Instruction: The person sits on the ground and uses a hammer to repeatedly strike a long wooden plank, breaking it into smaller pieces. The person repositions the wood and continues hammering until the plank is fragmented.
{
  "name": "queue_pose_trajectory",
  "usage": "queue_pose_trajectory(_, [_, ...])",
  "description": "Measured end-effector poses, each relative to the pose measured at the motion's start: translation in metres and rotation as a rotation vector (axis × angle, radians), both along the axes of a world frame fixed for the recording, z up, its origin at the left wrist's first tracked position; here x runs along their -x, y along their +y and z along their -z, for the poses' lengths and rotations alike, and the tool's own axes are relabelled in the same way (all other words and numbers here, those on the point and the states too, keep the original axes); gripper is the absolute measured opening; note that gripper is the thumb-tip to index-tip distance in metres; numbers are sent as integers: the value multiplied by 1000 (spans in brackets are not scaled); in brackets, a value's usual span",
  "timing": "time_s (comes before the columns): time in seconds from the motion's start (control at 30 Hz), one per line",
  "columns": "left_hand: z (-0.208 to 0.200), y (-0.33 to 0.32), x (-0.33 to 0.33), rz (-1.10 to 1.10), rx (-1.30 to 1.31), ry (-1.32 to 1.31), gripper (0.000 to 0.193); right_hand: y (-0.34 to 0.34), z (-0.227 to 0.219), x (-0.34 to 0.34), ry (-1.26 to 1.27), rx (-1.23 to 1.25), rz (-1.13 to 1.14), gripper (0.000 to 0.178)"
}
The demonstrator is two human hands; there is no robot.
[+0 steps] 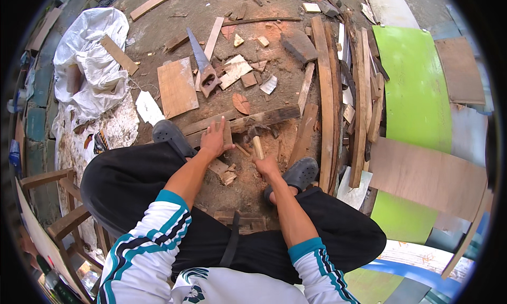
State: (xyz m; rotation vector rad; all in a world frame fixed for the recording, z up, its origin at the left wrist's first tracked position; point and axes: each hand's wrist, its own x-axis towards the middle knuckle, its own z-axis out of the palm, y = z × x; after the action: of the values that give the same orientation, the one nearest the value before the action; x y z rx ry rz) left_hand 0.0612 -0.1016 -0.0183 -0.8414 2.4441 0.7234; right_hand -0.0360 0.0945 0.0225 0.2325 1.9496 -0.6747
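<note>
My left hand [213,140] is on a short wooden piece [227,133], thumb on one side and fingers on the other, at the near side of a weathered wooden beam [266,119]. A second, lighter plank [206,123] lies along the beam's left part. My right hand [268,167] is wrapped round the pale wooden handle of a hammer [257,146]. The dark hammer head is close to the beam and partly hard to make out. Below my left hand lies a splintered wood scrap [227,176].
Beyond the beam lie a handsaw [203,66], a square board [177,87] and a dark stone-like block [299,46]. Long timbers [324,93] run along the right, beside a green sheet [414,82]. A white sack [87,56] sits left, above a wooden frame [68,209].
</note>
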Motion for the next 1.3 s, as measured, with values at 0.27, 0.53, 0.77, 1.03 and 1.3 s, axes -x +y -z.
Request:
queue_pose_trajectory(0.27, [-7,23,-8,70,205,222,102,96,41,-35,-249,-104,223,26])
queue_pose_trajectory(0.53, [-13,38,-36,304,106,404,50,101,71,-49,-387,-76,312,25])
queue_pose_trajectory(0.77, [-16,7,-24,-7,118,100,63,96,84,-33,-459,-58,306,20])
queue_pose_trajectory(1.03, [5,6,-5,-45,104,61,77,117,101,-16,-502,-61,173,20])
queue_pose_trajectory(1.3, [40,-9,2,238,316,189,81,97,61,-18,-543,-156,310,22])
